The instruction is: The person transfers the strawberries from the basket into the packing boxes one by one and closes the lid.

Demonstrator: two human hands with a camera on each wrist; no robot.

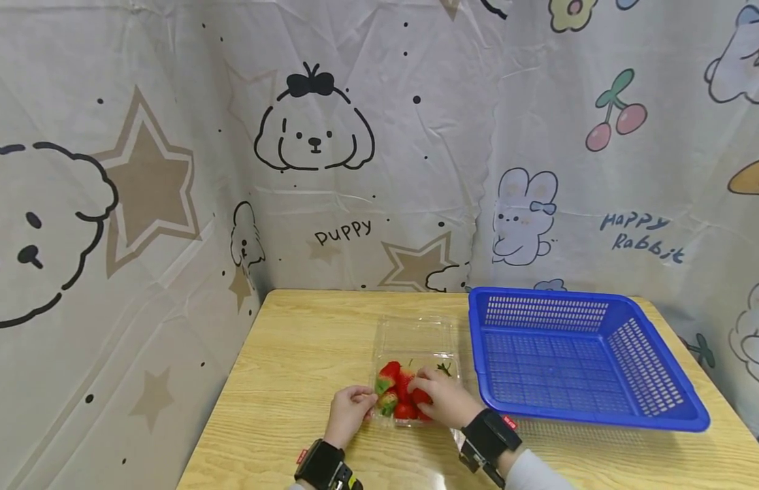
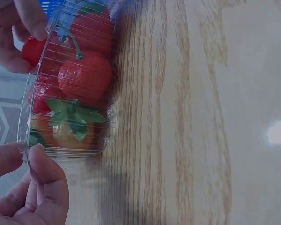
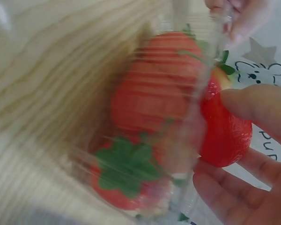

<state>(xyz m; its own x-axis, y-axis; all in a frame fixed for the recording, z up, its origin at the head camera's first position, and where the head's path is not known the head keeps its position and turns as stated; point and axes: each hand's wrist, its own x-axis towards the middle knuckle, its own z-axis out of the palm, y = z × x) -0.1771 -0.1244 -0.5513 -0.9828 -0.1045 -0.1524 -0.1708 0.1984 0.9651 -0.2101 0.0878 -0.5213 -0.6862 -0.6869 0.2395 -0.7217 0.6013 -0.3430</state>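
An open clear plastic clamshell box (image 1: 416, 335) full of red strawberries (image 1: 388, 374) with green leaves sits on the table, its lid folded back. My left hand (image 1: 348, 414) pinches the near left corner of the box between thumb and fingers, seen closely in the left wrist view (image 2: 44, 187). My right hand (image 1: 448, 397) is over the right part of the box. In the right wrist view its thumb and fingers hold a red strawberry (image 3: 229, 138) at the top of the box. More strawberries (image 2: 86, 75) show through the ribbed side wall.
A large blue plastic basket (image 1: 590, 415) with slotted walls stands right of the box, close to my right hand. The wooden table (image 1: 293, 340) backs onto printed curtains (image 1: 354, 197) behind and on the left.
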